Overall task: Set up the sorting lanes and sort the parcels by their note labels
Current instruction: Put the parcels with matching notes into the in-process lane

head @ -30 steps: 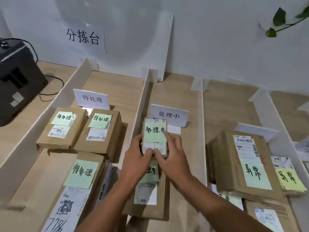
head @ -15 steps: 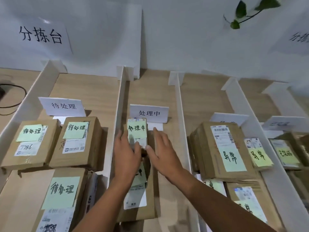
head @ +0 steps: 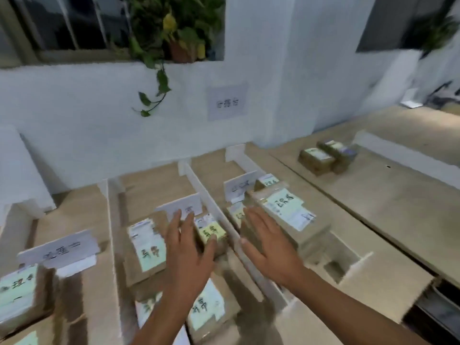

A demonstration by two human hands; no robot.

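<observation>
The view is smeared by motion, so fine contact is hard to read.

The left hand (head: pixel 189 250) is spread flat, fingers straight and apart, with nothing in its grasp. It is over the middle lane. Its thumb lies across the near edge of a yellow-note parcel (head: pixel 211 232), which sits just ahead and to the right of the palm. The blur hides whether skin meets cardboard. Just left of this hand lies a large brown parcel (head: pixel 146 247) with a green note. Under the forearm is another green-note parcel (head: pixel 209 310). Past the fingertips stands the lane's white sign card (head: pixel 181 207).

The right hand (head: pixel 268 247) is also open-palmed, fingers straight and slightly fanned, gripping nothing. It is over the next lane to the right, fingertips at the near end of a long parcel (head: pixel 286 210) that bears a pale green note. Contact cannot be told here either. Beyond that parcel sits a smaller box (head: pixel 267 183), beside a second sign card (head: pixel 240 185).

A white divider (head: pixel 211 199) runs between the two hands, and the gap between them is narrow. A left divider (head: pixel 112 245) stands well to the left of the left hand. Beyond it, another lane holds a parcel at the frame edge (head: pixel 17 295).

To the right of the right hand, past the long parcel, the wooden table (head: pixel 385 207) lies bare and wide. A rectangular notch (head: pixel 346 262) is cut into its surface near the right wrist. Far off to the right, well apart from both hands, a pair of parcels (head: pixel 316 159) rests side by side.
</observation>
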